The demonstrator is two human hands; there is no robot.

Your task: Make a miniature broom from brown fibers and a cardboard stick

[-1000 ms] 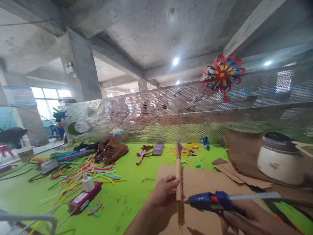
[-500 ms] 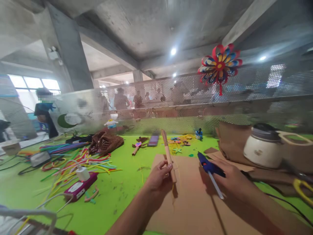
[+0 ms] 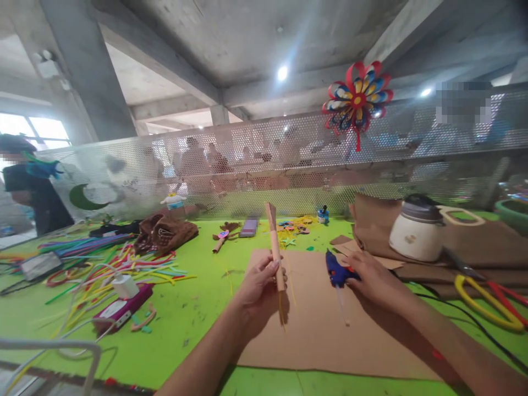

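My left hand (image 3: 256, 281) pinches a thin rolled brown paper tube (image 3: 274, 235), tilted up with its flared end away from me. Yellow string hangs below the tube's near end. To the right, my right hand (image 3: 374, 278) has its fingers round the handle of a blue glue gun (image 3: 339, 270), partly hidden by the hand. A clear glue stick (image 3: 341, 302) pokes out of the gun's back. Both hands are over a flat brown cardboard sheet (image 3: 313, 341).
Left are a purple power strip (image 3: 124, 309), bright pipe cleaners (image 3: 140, 264) and brown cloth (image 3: 165, 234). A small paper figure (image 3: 221, 236) lies beyond. On the right, a white kettle-like jug (image 3: 414, 231), brown paper (image 3: 371, 220) and scissors (image 3: 487, 300). A mesh divider (image 3: 247, 181) crosses behind.
My right hand and the glue gun have come lower over the cardboard, and the gun has turned. My left hand still holds the paper tube. The camera view has swung to the right.
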